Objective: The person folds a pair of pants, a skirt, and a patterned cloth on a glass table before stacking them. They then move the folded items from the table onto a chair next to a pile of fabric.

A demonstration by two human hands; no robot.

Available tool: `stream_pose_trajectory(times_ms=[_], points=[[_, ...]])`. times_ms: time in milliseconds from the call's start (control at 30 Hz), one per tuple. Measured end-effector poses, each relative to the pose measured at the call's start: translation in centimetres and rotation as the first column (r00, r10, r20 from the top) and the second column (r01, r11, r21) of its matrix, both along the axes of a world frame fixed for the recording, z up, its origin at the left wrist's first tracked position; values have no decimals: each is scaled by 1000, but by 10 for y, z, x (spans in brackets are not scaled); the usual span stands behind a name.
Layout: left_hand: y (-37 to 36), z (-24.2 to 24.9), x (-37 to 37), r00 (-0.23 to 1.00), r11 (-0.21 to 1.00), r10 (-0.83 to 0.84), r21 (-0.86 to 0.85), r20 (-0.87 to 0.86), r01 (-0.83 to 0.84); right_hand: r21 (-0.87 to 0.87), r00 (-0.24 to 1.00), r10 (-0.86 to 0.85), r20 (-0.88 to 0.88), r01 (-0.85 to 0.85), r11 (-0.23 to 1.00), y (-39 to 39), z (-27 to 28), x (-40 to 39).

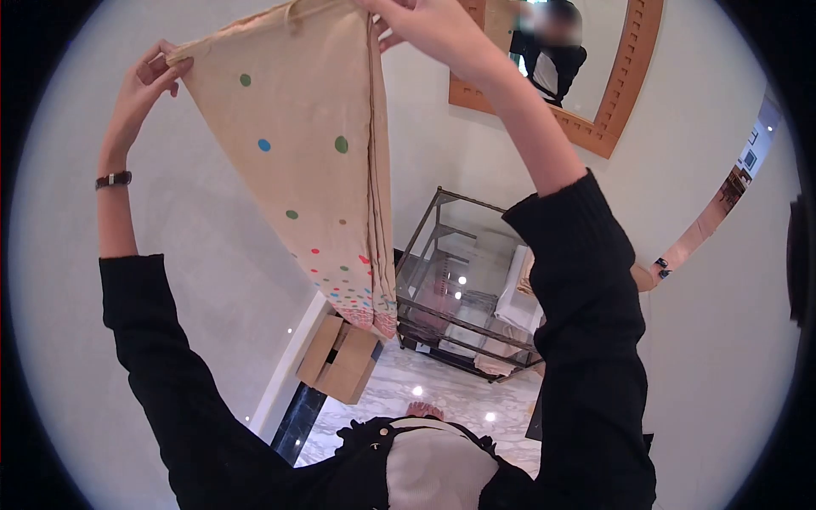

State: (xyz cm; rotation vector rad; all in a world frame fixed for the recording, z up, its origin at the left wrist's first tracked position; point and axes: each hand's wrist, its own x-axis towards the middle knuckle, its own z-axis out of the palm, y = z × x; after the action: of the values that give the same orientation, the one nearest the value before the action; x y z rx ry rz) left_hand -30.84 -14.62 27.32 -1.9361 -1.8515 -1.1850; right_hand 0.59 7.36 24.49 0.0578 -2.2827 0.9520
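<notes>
A cream cloth (289, 153) with coloured dots hangs folded in front of me, its dots small and dense near the lower end. My left hand (149, 81) is raised at the upper left, fingers pinched on the cloth's top corner. At the top edge of the view my right hand (416, 30) is closed on the other upper corner; part of its fingertips is out of view. Several fold layers run down the cloth's right side. The lower tip hangs in front of the glass-shelved rack and the cardboard box.
An open cardboard box (344, 361) stands on the marble floor (408, 382) by the left wall. A metal rack with glass shelves (476, 229) holds folded linens (518, 297). On the wall hangs a wood-framed mirror (608, 127) reflecting a person.
</notes>
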Motion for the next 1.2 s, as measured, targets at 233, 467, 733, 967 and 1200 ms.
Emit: stream_pose_trajectory(times_ms=[233,467,733,967,1200], points=[[19,4,-15,979,972,171,180,-108,-150,-53,994,-61,-87,57,997,11,1,-28],[30,-4,5,994,999,6,53,110,-12,-334,986,-129,-101,89,938,47,-20,-43],[49,-19,25,895,985,-173,50,410,167,-362,978,-203,-45,173,916,46,-20,-44],[55,-23,41,932,993,-109,85,346,85,-107,993,-114,10,114,988,21,-16,-35],[50,-23,43,946,998,-62,22,319,58,323,976,-196,100,154,934,8,-16,-30]])
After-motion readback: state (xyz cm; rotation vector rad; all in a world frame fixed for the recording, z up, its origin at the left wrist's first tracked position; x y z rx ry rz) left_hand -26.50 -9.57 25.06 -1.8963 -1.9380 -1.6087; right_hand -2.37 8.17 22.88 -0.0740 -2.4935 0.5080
